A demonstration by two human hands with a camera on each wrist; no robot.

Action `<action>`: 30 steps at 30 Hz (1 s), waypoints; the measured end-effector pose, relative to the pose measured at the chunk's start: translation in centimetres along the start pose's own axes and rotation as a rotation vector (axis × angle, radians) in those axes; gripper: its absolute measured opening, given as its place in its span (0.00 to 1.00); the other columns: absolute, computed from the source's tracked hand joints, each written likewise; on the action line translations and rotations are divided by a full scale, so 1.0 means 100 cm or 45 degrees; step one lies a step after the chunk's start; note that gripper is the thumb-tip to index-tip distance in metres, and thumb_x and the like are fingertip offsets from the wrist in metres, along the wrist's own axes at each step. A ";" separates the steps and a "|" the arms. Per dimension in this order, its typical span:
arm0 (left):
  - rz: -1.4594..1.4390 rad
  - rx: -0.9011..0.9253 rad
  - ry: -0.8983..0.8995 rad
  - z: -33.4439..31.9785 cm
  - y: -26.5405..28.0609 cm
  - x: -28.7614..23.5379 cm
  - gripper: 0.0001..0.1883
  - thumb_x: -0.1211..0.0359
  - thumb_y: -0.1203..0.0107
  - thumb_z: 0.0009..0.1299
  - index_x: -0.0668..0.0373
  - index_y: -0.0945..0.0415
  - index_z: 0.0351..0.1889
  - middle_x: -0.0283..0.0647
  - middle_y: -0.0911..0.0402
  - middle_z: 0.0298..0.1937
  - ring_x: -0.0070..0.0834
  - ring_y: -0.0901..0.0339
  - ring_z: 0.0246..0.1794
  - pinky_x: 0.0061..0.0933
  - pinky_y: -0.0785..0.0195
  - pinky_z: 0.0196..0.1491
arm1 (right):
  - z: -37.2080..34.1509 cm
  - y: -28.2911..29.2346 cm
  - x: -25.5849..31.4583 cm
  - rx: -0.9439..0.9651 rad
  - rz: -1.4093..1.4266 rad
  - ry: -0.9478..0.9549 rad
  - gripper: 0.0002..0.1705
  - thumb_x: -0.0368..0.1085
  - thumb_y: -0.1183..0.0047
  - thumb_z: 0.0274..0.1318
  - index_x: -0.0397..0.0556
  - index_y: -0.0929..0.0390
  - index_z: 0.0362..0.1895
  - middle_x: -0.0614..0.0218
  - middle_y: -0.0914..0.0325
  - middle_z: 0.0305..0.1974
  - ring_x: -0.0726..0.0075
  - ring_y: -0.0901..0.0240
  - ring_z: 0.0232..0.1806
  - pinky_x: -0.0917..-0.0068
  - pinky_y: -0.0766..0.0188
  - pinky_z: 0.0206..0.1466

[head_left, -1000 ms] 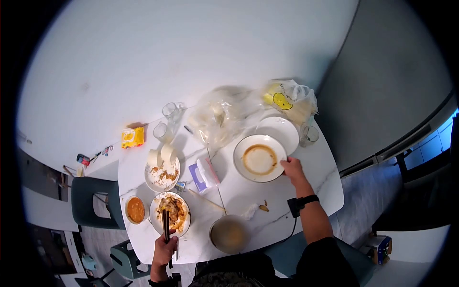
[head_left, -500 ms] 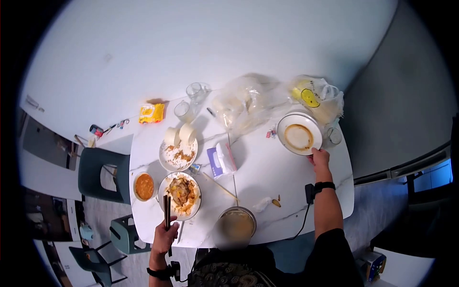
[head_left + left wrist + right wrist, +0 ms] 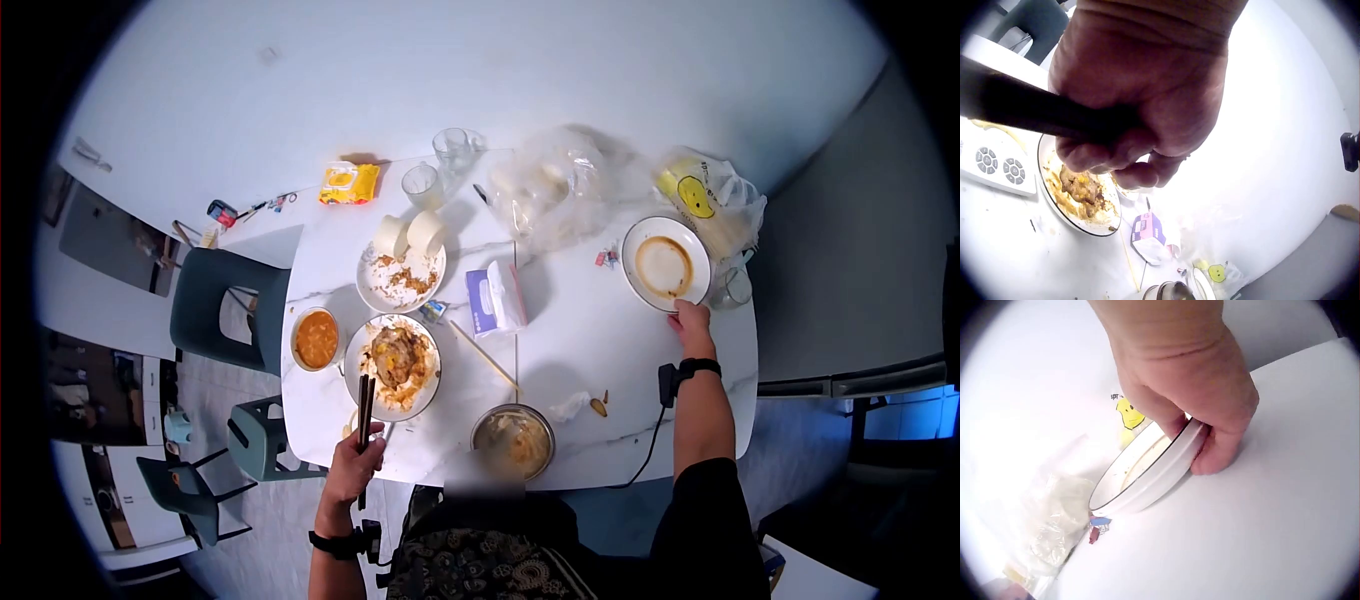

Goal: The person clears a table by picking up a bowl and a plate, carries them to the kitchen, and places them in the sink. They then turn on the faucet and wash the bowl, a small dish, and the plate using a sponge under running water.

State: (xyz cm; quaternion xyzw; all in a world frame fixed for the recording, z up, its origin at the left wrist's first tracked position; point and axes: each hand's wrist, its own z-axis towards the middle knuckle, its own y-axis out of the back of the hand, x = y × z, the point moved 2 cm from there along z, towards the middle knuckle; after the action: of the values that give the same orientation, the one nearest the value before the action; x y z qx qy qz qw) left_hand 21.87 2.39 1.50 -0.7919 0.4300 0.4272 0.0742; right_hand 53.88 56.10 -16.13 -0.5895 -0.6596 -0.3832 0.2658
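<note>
At the table's right side, my right hand (image 3: pixel 691 326) pinches the near rim of a white dish (image 3: pixel 665 262) with a brown ring of residue. The right wrist view shows the thumb inside the rim of that dish (image 3: pixel 1141 475) and fingers beneath. My left hand (image 3: pixel 353 466) grips dark chopsticks (image 3: pixel 366 410), their tips by the near edge of a plate of leftover food (image 3: pixel 398 362). In the left wrist view the fingers of the left hand (image 3: pixel 1141 106) curl round the chopsticks (image 3: pixel 1022 103).
A plate with two white cups (image 3: pixel 400 290), a bowl of orange food (image 3: pixel 317 339), a tissue pack (image 3: pixel 496 299) and a metal bowl (image 3: pixel 512 442) stand on the table (image 3: pixel 600 350). Plastic bags (image 3: pixel 560 185) and glass mugs (image 3: pixel 423 186) are along the back; a glass (image 3: pixel 733 288) stands right.
My right hand has carried the dish to the right, over where another white plate lay, which it now hides. My left hand keeps hold of the chopsticks. The head view has shifted.
</note>
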 end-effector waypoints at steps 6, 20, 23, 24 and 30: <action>0.175 0.133 0.023 0.007 -0.019 -0.019 0.18 0.68 0.45 0.68 0.65 0.30 0.53 0.30 0.27 0.22 0.15 0.32 0.22 0.18 0.41 0.26 | -0.038 -0.008 -0.005 0.076 0.244 -0.071 0.16 0.30 0.50 0.51 0.41 0.28 0.46 0.60 0.25 0.40 0.64 0.25 0.35 0.69 0.23 0.33; 0.692 0.604 -0.209 0.069 -0.129 -0.007 0.26 0.58 0.40 0.56 0.62 0.26 0.50 0.48 0.18 0.41 0.37 0.21 0.42 0.33 0.30 0.47 | -0.219 0.083 -0.082 0.153 0.369 -0.055 0.23 0.27 0.51 0.52 0.40 0.33 0.54 0.59 0.26 0.45 0.64 0.24 0.39 0.69 0.23 0.37; 0.712 0.667 -0.165 0.079 -0.138 0.003 0.22 0.61 0.41 0.55 0.62 0.24 0.47 0.48 0.18 0.39 0.38 0.20 0.41 0.35 0.29 0.46 | -0.265 0.118 -0.118 0.102 0.305 -0.050 0.24 0.26 0.53 0.52 0.40 0.35 0.56 0.58 0.26 0.48 0.62 0.23 0.46 0.65 0.21 0.44; 0.581 0.710 -0.194 0.092 -0.138 0.022 0.21 0.62 0.42 0.55 0.63 0.23 0.45 0.48 0.18 0.38 0.39 0.20 0.41 0.35 0.30 0.46 | -0.280 0.126 -0.127 0.103 0.320 -0.036 0.25 0.25 0.53 0.51 0.40 0.36 0.57 0.57 0.26 0.49 0.62 0.24 0.46 0.65 0.21 0.45; 0.625 0.681 -0.194 0.096 -0.136 0.022 0.20 0.64 0.43 0.54 0.63 0.23 0.44 0.50 0.18 0.38 0.39 0.21 0.42 0.36 0.30 0.46 | -0.350 0.136 -0.179 0.089 0.341 -0.174 0.25 0.24 0.53 0.50 0.40 0.36 0.56 0.57 0.27 0.49 0.60 0.23 0.45 0.65 0.21 0.45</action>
State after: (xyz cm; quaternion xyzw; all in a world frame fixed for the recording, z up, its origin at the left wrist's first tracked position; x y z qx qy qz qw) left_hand 26.75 14.08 -9.52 -0.5838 0.6967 0.3626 0.2056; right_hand 66.63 17.30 -8.05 -0.6872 -0.6047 -0.2802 0.2893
